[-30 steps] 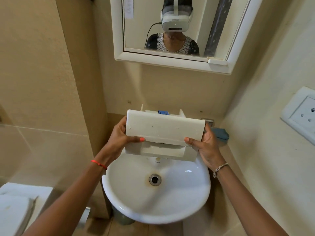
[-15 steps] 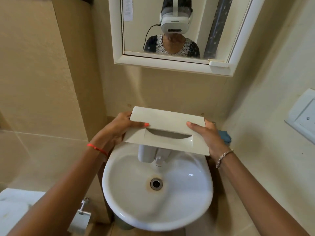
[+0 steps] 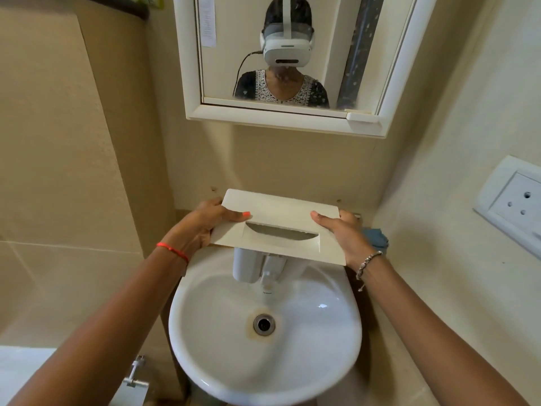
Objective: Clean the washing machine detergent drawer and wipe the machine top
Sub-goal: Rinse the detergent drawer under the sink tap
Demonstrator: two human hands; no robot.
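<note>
The detergent drawer (image 3: 281, 213) hangs between the two grips, held at its short ends with the cream front panel turned up toward the camera. The left grip (image 3: 205, 224) clasps the panel's left end, its thumb with an orange nail lying on the face and the fingers curled behind, out of sight. The right grip (image 3: 344, 234) clasps the right end the same way, thumb on the face. The recessed pull of the panel lies between the two thumbs, a little nearer the person.

Directly below both grips is the white sink (image 3: 348, 347), its drain (image 3: 264, 324) underneath the drawer's middle and closer to the person. White parts show under the panel's near edge; whether they belong to the drawer or the tap cannot be told.

Just beyond the right grip, against the wall, a blue cloth (image 3: 379, 237) peeks out. Farther right of that grip a socket plate (image 3: 515, 200) sits on the wall. Well above both grips hangs a white-framed mirror (image 3: 263, 117).
</note>
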